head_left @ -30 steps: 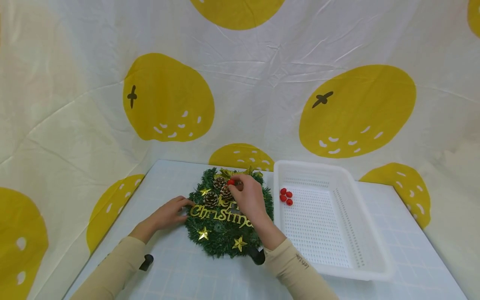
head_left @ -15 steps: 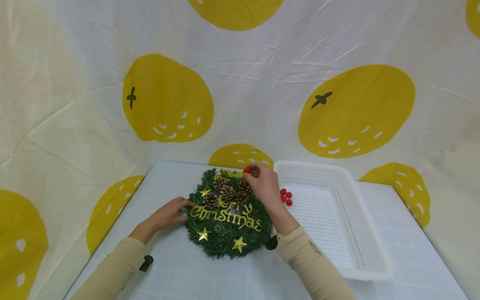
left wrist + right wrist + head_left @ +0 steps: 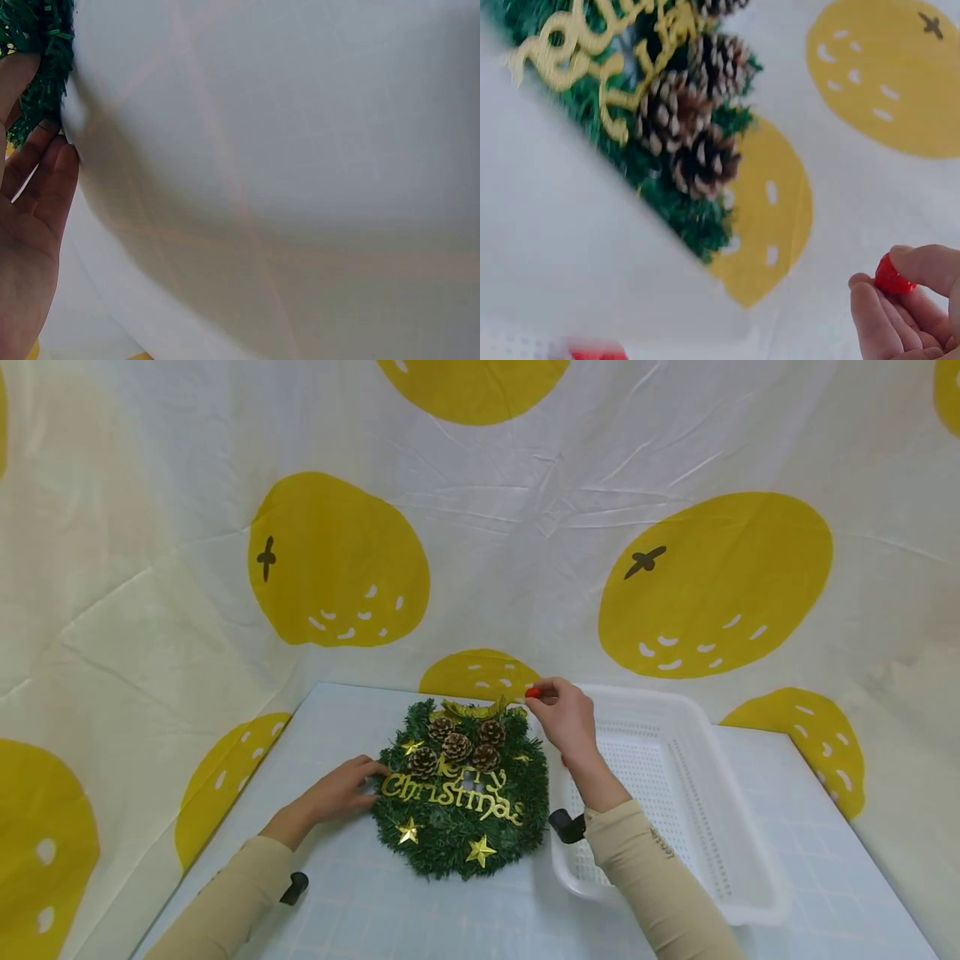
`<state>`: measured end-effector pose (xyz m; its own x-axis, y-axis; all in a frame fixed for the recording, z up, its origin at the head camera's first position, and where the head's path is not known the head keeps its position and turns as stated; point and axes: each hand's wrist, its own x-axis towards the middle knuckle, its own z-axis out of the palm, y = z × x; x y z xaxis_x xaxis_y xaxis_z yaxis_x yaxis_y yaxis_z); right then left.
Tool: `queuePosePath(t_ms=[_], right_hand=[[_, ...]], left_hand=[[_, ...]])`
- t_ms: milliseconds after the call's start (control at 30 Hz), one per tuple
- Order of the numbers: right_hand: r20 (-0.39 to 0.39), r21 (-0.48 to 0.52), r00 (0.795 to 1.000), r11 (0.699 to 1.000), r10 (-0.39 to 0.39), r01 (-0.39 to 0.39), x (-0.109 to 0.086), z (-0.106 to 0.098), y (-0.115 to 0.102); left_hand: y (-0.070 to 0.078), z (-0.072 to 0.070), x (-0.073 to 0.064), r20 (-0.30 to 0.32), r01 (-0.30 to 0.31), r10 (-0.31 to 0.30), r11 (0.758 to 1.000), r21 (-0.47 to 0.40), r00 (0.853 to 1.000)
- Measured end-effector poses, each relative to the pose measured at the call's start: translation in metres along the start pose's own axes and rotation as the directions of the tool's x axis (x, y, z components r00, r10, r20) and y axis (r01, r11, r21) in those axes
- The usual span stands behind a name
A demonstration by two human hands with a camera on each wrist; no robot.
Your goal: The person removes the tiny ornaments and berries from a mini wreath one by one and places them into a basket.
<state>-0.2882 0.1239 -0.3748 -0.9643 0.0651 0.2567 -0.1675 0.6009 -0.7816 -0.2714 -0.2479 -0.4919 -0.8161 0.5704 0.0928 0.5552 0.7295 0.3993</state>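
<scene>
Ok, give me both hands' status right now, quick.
Left hand: open, touching the edge of the green wreath.
Right hand: closed, pinching a red berry.

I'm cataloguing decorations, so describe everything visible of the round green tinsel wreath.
The round green tinsel wreath lies face up on the pale blue table, beside the white plastic basket. It carries five brown pinecones, gold stars, gold "Christmas" lettering and, at its far edge, gold ribbon. The left hand touches its left edge.

The sleeves are long and beige, dark lettering runs along the right one, and a rounded black fitting juts beside each cuff
</scene>
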Motion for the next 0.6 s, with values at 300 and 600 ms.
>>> queuePosePath(t_ms=[300,600], right_hand=[[-0.013,-0.011,0.999,0.999,0.034,-0.034,0.006,-0.017,0.012],[-0.039,-0.052,0.997,0.996,0.069,-0.071,0.011,-0.028,0.025]], left_hand=[[0.001,0.000,0.000,-0.001,-0.001,0.001,1.000,-0.001,1.000],[0.002,0.000,0.001,0.002,0.014,-0.014,1.000,-0.006,1.000]])
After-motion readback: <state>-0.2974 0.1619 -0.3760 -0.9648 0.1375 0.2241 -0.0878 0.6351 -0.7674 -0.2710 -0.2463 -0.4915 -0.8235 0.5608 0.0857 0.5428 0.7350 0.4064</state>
